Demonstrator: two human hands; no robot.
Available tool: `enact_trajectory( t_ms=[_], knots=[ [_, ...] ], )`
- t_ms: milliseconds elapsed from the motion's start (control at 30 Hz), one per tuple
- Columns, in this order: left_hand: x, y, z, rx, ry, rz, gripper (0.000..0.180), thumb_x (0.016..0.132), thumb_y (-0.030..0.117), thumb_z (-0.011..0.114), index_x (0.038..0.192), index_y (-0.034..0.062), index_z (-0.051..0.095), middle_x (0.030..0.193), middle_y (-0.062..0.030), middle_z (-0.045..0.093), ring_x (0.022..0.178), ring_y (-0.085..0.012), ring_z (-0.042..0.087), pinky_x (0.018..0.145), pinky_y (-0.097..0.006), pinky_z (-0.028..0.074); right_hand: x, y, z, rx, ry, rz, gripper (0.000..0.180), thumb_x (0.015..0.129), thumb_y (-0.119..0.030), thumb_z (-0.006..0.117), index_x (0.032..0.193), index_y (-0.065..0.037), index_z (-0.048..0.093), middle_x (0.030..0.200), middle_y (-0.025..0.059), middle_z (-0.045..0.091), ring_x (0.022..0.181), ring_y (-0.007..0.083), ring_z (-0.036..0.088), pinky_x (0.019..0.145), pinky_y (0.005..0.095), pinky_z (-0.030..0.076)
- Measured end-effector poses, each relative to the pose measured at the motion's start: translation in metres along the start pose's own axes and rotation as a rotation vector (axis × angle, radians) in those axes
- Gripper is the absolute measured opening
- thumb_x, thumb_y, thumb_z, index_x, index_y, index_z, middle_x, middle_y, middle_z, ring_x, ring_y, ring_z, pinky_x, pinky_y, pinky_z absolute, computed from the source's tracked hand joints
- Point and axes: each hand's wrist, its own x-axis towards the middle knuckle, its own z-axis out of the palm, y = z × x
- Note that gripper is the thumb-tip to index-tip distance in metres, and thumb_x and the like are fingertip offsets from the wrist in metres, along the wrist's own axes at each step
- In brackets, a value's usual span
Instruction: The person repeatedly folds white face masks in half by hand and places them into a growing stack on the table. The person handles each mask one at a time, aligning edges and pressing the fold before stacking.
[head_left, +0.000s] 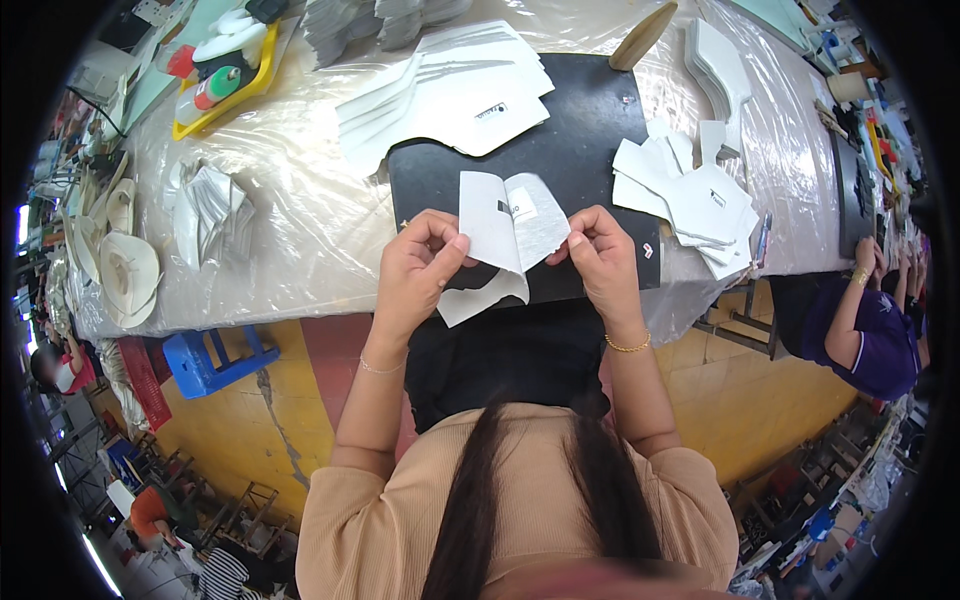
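Note:
A white cut piece of sheet material (487, 213) is held up over the front of a black mat, folded along its middle, with a dark-and-white printed label near the fold. My left hand (425, 262) pinches its left edge between thumb and fingers. The right edge is pinched by my right hand (598, 255). A curved lower part of the piece hangs toward my lap. Behind it lies a fanned stack of white cut pieces (450, 95), partly on the black mat (580, 130). More loose white pieces (695, 200) overlap the mat's right side.
A yellow tray (228, 105) with bottles stands at the far left. A wooden tool (643, 37) rises at the mat's far edge. Curved white pieces (718, 80) are stacked far right. Grey-white bundles (208, 215) lie left. A blue stool (215, 362) and a co-worker (865, 330) flank the table.

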Motion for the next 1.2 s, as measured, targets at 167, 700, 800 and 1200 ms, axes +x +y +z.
enact_trajectory(
  t_ms=[167,700,800,1200],
  knots=[
    [-0.011,-0.005,0.017,-0.102,-0.058,-0.041,0.010,0.097,0.006,0.065,0.095,-0.0003,0.058,0.103,-0.0066,0.059,0.085,-0.0119,0.064,0.070,-0.025,0.056,0.001,-0.005,-0.005,-0.113,-0.019,0.028,0.035,0.102,-0.034,0.061,0.107,0.001,0.059,0.092,0.0056,0.067,0.082,0.0097,0.064,0.072,0.0238,0.051],
    [-0.027,-0.032,0.066,0.231,-0.019,0.272,0.013,0.088,-0.001,0.065,0.092,0.0010,0.053,0.097,-0.0075,0.058,0.081,-0.0157,0.057,0.078,-0.030,0.048,-0.006,-0.006,0.006,-0.236,0.149,0.150,0.023,0.093,-0.019,0.074,0.095,0.001,0.064,0.084,0.0033,0.069,0.078,0.0054,0.060,0.069,0.0237,0.050],
    [-0.024,-0.024,0.073,0.161,0.164,0.378,0.021,0.088,-0.006,0.061,0.106,-0.0011,0.053,0.097,-0.0094,0.057,0.076,-0.0141,0.059,0.068,-0.029,0.049,0.000,0.003,0.021,-0.104,0.136,0.077,0.022,0.093,-0.018,0.074,0.095,0.001,0.063,0.085,0.0024,0.069,0.079,0.0053,0.060,0.069,0.0244,0.051],
    [-0.017,-0.030,0.038,0.475,0.201,0.157,0.007,0.087,0.003,0.073,0.094,0.0013,0.072,0.082,-0.0047,0.051,0.061,-0.0104,0.050,0.052,-0.024,0.041,0.010,0.001,0.019,-0.857,0.204,-0.169,0.032,0.092,-0.020,0.073,0.081,0.000,0.051,0.064,0.0188,0.053,0.055,0.0367,0.054,0.052,0.0398,0.043]
  ],
)
